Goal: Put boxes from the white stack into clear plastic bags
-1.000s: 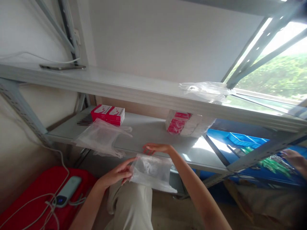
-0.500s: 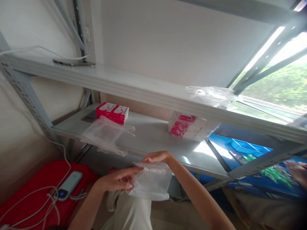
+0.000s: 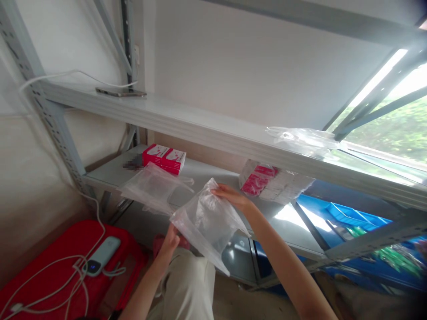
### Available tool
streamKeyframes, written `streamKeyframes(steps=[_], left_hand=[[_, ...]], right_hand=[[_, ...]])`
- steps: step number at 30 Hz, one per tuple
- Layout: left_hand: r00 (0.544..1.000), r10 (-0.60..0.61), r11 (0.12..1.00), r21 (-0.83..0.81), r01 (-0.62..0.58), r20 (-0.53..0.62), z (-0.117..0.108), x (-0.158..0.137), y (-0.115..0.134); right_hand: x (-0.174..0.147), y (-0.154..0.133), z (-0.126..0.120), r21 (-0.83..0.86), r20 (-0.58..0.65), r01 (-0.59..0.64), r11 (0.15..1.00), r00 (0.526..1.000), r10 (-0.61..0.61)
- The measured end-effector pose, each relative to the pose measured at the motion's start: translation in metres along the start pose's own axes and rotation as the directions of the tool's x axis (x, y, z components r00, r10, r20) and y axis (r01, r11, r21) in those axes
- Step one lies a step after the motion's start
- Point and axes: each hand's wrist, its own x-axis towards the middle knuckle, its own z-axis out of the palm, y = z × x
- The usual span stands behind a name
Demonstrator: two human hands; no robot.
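A clear plastic bag [image 3: 213,226] is spread between my two hands, in front of the middle shelf. My left hand [image 3: 171,238] pinches its lower left corner, and my right hand [image 3: 230,195] grips its upper right edge. Behind my left hand, more clear plastic bags [image 3: 153,186] lie on the middle shelf and hang over its front edge. Beyond them sit red and white boxes [image 3: 165,158], set side by side. Farther right on that shelf is a plastic-wrapped bundle of red and white boxes [image 3: 267,182].
A phone [image 3: 120,92] and crumpled clear plastic [image 3: 300,138] lie on the upper shelf [image 3: 200,124]. At lower left, a power bank [image 3: 102,256] with white cables rests on a red stool [image 3: 66,240]. Blue bins [image 3: 356,215] and green items [image 3: 396,255] are at right.
My hands have moved apart, and the bag is now raised and stretched open between them. The view has shifted slightly. The other person's hand at right no longer shows clearly.
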Motion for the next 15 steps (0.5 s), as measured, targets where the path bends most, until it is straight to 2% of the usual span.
streamKeyframes(steps=[4,9,12,15], left_hand=[[0.980,0.071,0.992,0.115,-0.050,-0.186,0.014,0.003,-0.010],[0.943,0.037,0.999,0.048,-0.023,-0.331,0.005,0.001,0.003],[0.919,0.015,0.999,-0.040,-0.033,-0.394,-0.005,-0.001,0.009],[0.895,0.014,0.991,-0.114,-0.072,-0.446,-0.011,-0.004,0.013]], right_hand=[[0.019,-0.012,-0.004,-0.123,-0.020,0.046,0.991,0.999,-0.048],[0.040,-0.017,-0.014,-0.280,-0.016,0.092,0.956,0.995,-0.100],[0.045,-0.013,-0.020,-0.330,0.059,0.076,0.941,0.996,-0.059],[0.047,-0.003,-0.021,-0.364,0.194,0.030,0.931,0.980,0.044]])
